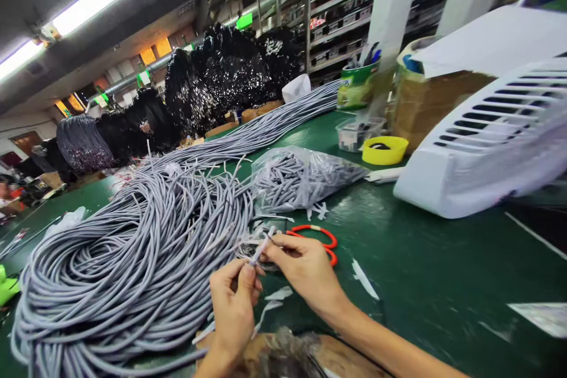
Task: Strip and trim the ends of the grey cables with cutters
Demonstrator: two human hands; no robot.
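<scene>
Both hands are at the near side of a green table, left of its middle. The left hand grasps the lower part of a pale grey cable between thumb and fingers. The right hand pinches the same cable near its upper end; a thin dark strand shows at its fingertips. The cable is tilted, upper end to the right, and lies just right of a large coil of grey cables. Whether it joins the coil cannot be seen.

Scissors with red handles lie just beyond the right hand, partly hidden by it. Farther off is a clear bag of short grey pieces. A white scrap lies to the right of the right hand.

At far right stand a yellow roll, a clear box, a green tin and a white slatted casing. Black bundles are piled at the far left.
</scene>
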